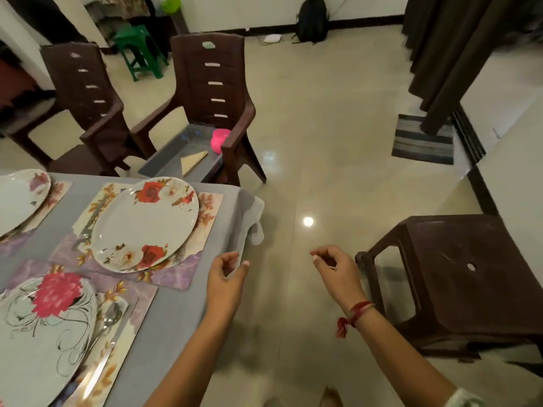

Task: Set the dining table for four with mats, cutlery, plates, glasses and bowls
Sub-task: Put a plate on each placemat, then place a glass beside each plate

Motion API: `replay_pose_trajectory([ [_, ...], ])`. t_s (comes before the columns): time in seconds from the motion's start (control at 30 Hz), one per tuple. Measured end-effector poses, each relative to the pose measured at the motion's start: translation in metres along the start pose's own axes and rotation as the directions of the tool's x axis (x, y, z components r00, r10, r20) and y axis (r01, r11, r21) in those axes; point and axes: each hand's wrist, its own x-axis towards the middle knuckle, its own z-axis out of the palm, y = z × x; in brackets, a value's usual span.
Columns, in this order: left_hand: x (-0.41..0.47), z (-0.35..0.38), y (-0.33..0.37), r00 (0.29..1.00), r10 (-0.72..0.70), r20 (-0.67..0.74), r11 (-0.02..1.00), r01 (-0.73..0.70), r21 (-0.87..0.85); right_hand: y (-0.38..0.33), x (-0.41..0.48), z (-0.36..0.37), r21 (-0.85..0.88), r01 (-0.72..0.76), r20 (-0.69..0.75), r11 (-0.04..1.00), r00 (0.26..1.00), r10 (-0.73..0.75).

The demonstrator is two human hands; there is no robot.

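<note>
Three glossy oval floral plates (145,224) on rectangular mats (176,274).

I am in the dining room of a home: my table (182,306) wears a grey cloth (249,218) with flowered plates (144,227) on placemats (176,277), brown plastic armchairs (211,83) stand beside it, the floor (338,142) is glossy tile, and a striped doormat (423,142) lies by a dark curtain (458,54).
</note>
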Motion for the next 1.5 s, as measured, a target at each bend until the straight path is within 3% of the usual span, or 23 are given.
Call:
replay_pose_trajectory([
  [0.4, 0.092, 0.042, 0.033, 0.993, -0.020, -0.117, 0.992, 0.005, -0.128, -0.025, 0.140, 0.001, -0.086, 0.083, 0.119, 0.993, 0.990, -0.073],
  [0.63, 0.238, 0.056, 0.059, 0.978, -0.082, -0.193, 0.995, 0.067, -0.080, -0.069, 0.276, 0.065, -0.146, 0.155, 0.284, 0.977, 0.953, -0.109],
  [0.73, 0.295, 0.062, 0.081, 0.961, -0.120, -0.248, 0.985, 0.084, -0.152, -0.100, 0.334, 0.091, -0.170, 0.235, 0.395, 0.957, 0.906, -0.153],
  [0.97, 0.405, 0.053, 0.116, 0.939, -0.121, -0.323, 0.970, 0.043, -0.239, -0.149, 0.450, 0.153, -0.144, 0.310, 0.485, 0.940, 0.850, -0.207],
  [1.23, 0.494, 0.051, 0.109, 0.841, -0.259, -0.476, 0.936, 0.096, -0.339, -0.174, 0.580, 0.252, -0.112, 0.358, 0.683, 0.927, 0.705, -0.190],
  [1.5, 0.605, 0.084, 0.124, 0.677, -0.466, -0.570, 0.876, 0.263, -0.403, -0.185, 0.721, 0.325, -0.163, 0.349, 0.793, 0.923, 0.602, -0.088],
])
